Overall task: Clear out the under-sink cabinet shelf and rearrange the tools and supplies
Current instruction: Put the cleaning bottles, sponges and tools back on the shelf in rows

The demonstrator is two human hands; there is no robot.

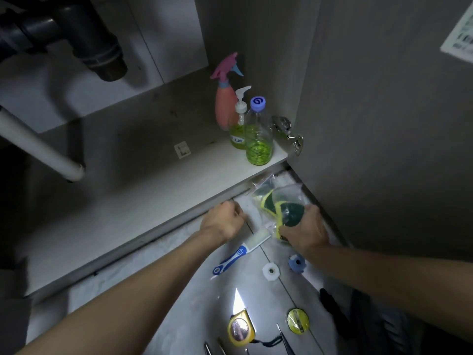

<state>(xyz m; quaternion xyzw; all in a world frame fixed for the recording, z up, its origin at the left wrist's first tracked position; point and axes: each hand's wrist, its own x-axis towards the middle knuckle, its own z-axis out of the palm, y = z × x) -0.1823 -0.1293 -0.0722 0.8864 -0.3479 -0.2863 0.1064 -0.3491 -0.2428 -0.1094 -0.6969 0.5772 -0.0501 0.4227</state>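
head view: right hand point(303, 226) gripped a clear bag of green/yellow sponges point(279, 203) on the floor, just below the cabinet shelf point(143, 190). left hand point(224, 220) lay curled beside it; contents cannot be told. three bottles point(245, 124) stood at shelf's right end.

dark drain pipe point(76, 34) overhead, white pipe point(38, 144), metal door hinge point(288, 131), grey tiled floor point(179, 290)

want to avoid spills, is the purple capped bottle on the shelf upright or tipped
Upright. The purple-capped bottle stands on its base at the shelf edge, cap on top.
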